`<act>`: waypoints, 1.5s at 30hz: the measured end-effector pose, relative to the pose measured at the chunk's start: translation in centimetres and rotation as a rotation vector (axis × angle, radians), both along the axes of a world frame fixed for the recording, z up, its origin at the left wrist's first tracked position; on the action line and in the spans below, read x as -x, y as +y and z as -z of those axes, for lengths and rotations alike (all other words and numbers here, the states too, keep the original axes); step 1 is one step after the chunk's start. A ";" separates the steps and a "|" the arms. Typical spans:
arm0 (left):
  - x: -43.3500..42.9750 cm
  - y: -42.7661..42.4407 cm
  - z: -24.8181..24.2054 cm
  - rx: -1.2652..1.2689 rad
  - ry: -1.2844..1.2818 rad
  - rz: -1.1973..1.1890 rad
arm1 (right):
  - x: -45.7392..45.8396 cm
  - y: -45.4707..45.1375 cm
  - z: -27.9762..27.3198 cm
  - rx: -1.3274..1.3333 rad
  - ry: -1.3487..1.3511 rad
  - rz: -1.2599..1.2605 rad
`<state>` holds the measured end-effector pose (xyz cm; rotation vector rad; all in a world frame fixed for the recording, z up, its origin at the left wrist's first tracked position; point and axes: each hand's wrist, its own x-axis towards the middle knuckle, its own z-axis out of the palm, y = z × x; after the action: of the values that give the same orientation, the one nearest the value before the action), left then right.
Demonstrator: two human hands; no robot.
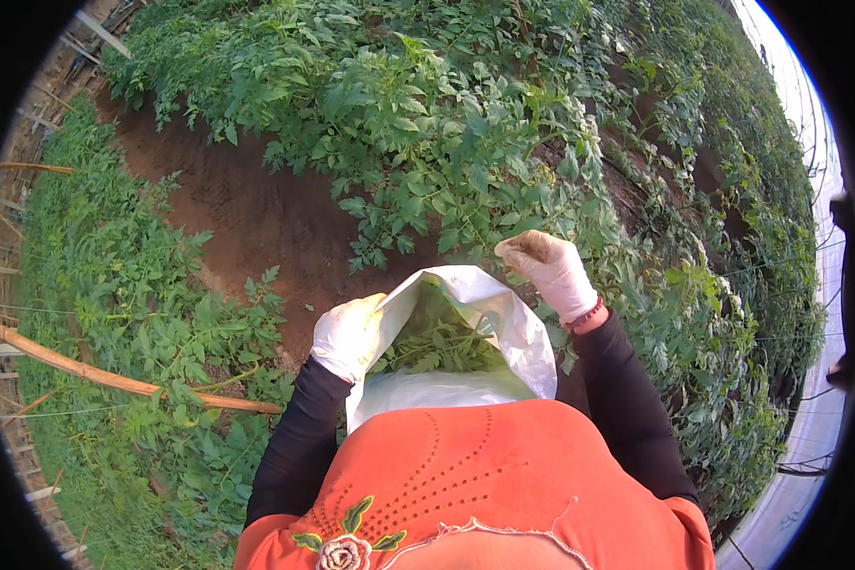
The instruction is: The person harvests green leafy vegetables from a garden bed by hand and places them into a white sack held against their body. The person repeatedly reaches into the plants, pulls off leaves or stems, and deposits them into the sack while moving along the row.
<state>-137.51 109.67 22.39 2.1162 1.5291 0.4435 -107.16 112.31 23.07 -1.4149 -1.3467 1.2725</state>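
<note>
A white woven-plastic sack (531, 342) hangs against my front with its mouth held wide. Cut green leafy shoots (442, 345) lie inside it; how deep they go is hidden. My left hand (348, 336), in a white glove, grips the left side of the sack's rim. Above the rim's right side is my right hand (550, 272), apart from the sack. Its glove is stained at the fingertips and its fingers are curled inward. Whether anything small is within those fingers cannot be seen. Leafy plants, apparently tomato (463, 164), grow just beyond the right hand.
Brown soil (278, 214) forms a path between the plant rows. On the left, more plants (157, 313) stand behind a bent bamboo pole (114, 377). Thin strings (776, 267) run through the right-hand plants. Pale plastic sheeting (801, 449) borders the far right.
</note>
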 end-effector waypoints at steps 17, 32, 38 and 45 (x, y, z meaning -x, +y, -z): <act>3.8 4.8 -3.2 0.077 0.226 -0.044 | -10.3 23.4 13.6 -0.067 -0.802 0.407; 3.7 7.9 -2.8 0.158 0.191 -0.344 | -12.2 22.8 17.2 -0.334 -0.737 0.395; 5.7 9.8 -2.7 0.047 0.141 -0.283 | -11.2 22.1 18.0 -0.201 -0.725 0.556; 10.8 16.1 1.1 0.075 0.013 -0.080 | -10.0 20.2 17.2 0.001 0.109 0.901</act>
<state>-148.29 125.78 21.28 2.0100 1.6172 0.3950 -97.20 132.51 5.90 -1.6372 -0.4949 0.7165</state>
